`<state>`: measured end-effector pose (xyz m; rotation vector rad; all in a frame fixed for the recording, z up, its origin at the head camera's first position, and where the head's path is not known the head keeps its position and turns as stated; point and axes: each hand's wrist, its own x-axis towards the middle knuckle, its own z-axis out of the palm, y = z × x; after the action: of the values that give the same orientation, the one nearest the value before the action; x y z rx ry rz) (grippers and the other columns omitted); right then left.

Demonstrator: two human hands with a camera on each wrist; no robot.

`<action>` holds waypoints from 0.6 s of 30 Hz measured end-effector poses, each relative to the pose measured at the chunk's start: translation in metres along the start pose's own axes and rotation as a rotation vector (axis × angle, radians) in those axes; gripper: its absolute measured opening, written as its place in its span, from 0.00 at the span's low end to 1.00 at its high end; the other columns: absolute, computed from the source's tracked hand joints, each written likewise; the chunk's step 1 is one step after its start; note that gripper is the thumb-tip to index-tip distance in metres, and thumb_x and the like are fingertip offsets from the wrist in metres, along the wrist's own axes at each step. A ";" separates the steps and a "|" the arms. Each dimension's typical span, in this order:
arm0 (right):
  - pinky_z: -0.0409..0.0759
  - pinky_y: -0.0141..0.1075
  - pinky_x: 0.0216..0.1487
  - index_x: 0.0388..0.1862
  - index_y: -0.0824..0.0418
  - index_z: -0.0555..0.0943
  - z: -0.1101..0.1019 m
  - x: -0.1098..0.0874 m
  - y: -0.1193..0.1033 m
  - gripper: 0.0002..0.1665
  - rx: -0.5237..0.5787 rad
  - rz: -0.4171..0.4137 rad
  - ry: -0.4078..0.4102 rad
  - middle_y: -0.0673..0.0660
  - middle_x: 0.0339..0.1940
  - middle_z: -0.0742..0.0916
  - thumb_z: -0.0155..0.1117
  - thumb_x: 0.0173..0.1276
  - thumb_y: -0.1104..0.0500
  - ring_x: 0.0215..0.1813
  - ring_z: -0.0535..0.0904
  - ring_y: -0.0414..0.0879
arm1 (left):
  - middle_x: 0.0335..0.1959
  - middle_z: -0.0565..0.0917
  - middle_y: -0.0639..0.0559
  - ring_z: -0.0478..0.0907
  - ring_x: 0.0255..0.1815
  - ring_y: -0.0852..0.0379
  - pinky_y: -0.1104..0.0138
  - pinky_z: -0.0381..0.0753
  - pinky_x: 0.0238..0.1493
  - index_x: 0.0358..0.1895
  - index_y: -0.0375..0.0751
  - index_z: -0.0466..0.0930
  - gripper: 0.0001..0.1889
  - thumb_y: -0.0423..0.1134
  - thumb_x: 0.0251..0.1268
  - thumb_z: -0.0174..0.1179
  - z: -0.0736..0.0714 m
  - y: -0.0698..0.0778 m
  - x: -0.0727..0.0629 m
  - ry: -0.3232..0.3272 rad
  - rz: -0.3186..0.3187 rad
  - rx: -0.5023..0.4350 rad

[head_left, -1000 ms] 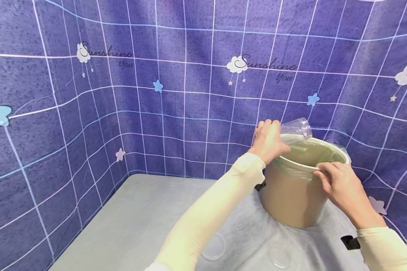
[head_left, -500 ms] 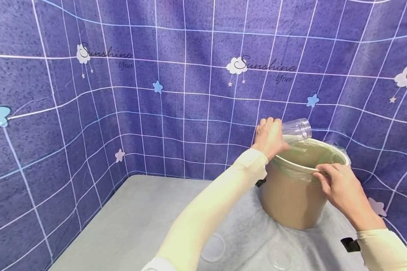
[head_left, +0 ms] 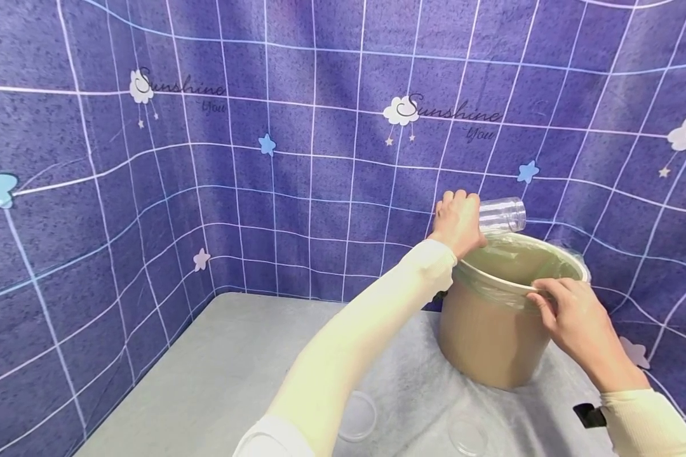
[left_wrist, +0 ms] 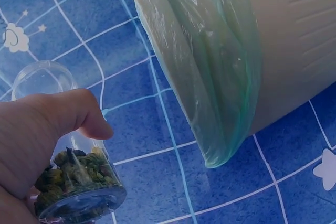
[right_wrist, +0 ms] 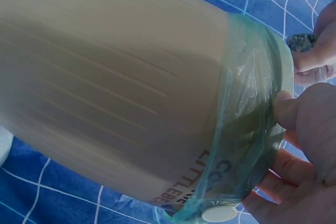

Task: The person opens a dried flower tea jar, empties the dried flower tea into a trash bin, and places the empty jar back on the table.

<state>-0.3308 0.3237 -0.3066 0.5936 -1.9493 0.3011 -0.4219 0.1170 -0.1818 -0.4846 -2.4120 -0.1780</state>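
My left hand (head_left: 458, 223) grips a clear plastic jar (head_left: 502, 214), which lies nearly on its side just above the far rim of a beige trash bin (head_left: 483, 346). The jar's uncapped mouth points right. In the left wrist view, dried greenish-yellow pieces (left_wrist: 79, 171) like dried flower buds sit toward the jar's base. A thin green bag (left_wrist: 226, 93) lines the bin and folds over its rim. My right hand (head_left: 577, 324) pinches the near rim through the bag, thumb outside and fingers inside. The bin's bottom is hidden.
Two clear round lids, a left lid (head_left: 357, 416) and a right lid (head_left: 469, 437), lie on the grey cloth-covered table (head_left: 251, 355) near the front. A purple-blue checked curtain (head_left: 331, 171) hangs close behind the bin.
My left hand has risen slightly, and the jar has turned from mouth-down toward level. My right hand keeps its hold on the rim.
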 end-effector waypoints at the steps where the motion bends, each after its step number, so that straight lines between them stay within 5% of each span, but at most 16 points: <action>1: 0.72 0.59 0.48 0.41 0.68 0.83 0.000 0.000 0.000 0.18 0.000 -0.001 -0.001 0.68 0.34 0.85 0.77 0.50 0.71 0.41 0.78 0.69 | 0.50 0.81 0.58 0.74 0.53 0.57 0.66 0.74 0.51 0.53 0.52 0.82 0.32 0.59 0.44 0.79 0.000 0.000 0.001 -0.001 0.004 0.006; 8: 0.72 0.59 0.46 0.41 0.67 0.83 0.000 0.000 0.000 0.18 -0.008 0.005 -0.008 0.67 0.33 0.84 0.77 0.50 0.70 0.41 0.78 0.68 | 0.51 0.80 0.59 0.72 0.54 0.58 0.67 0.73 0.53 0.55 0.53 0.81 0.34 0.61 0.43 0.81 -0.001 0.002 0.010 -0.012 0.038 0.037; 18: 0.72 0.59 0.47 0.41 0.67 0.83 -0.001 0.000 0.001 0.17 -0.007 0.004 -0.012 0.67 0.33 0.85 0.77 0.51 0.70 0.41 0.78 0.69 | 0.51 0.80 0.59 0.73 0.55 0.58 0.66 0.74 0.54 0.53 0.54 0.81 0.19 0.45 0.56 0.70 -0.003 0.005 0.018 -0.006 0.099 0.111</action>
<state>-0.3309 0.3251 -0.3062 0.5890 -1.9621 0.2939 -0.4307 0.1257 -0.1679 -0.5531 -2.3826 0.0004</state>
